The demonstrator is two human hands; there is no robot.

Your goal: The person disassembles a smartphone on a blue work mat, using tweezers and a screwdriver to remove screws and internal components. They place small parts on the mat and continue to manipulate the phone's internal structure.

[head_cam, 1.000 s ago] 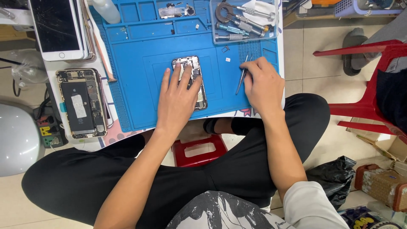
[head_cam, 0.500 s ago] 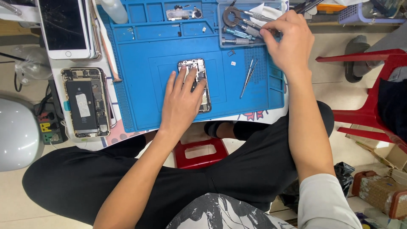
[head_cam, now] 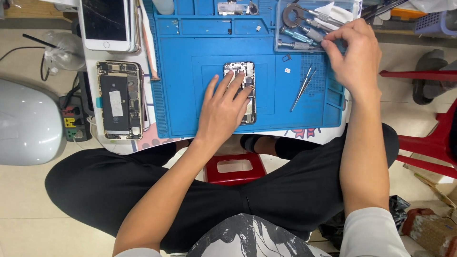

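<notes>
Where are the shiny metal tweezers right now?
In the head view, the thin metal tweezers lie on the blue rubber mat, right of the opened phone and below the right hand.

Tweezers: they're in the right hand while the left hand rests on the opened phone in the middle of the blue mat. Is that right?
Not quite. The head view shows the tweezers lying loose on the blue mat, held by nobody. The right hand is up at the clear tray of screwdrivers, fingers on the tools. The left hand does rest on the opened phone in the middle of the mat.
</notes>
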